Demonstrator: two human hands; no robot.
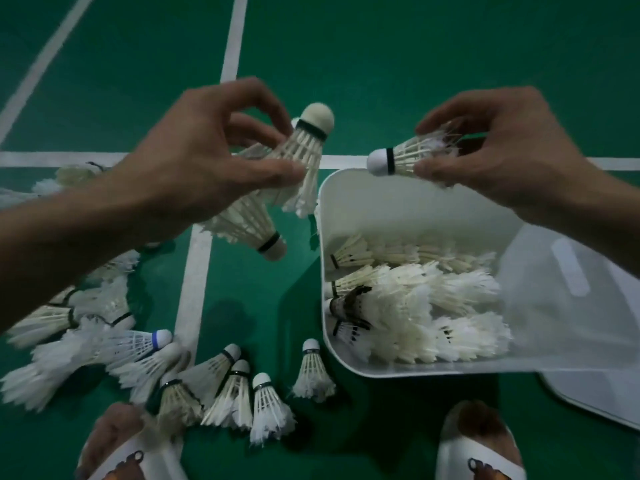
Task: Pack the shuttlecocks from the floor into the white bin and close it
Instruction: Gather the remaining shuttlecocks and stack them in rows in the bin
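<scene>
My left hand (207, 147) grips a bunch of white feather shuttlecocks (294, 157) above the green floor, just left of the white bin (346, 188); one cork points up, another (273, 247) hangs down. My right hand (512, 143) pinches a single shuttlecock (401, 157) by its feathers over the bin's far rim, cork pointing left. The bin stands open and holds several shuttlecocks (415, 306) lying on their sides. Several loose shuttlecocks (221, 386) lie on the floor at lower left.
The bin's translucent white lid (568, 306) leans on its right side and reaches the floor at lower right. My two feet in white slippers (481, 452) stand at the bottom edge. White court lines (194, 289) cross the green floor.
</scene>
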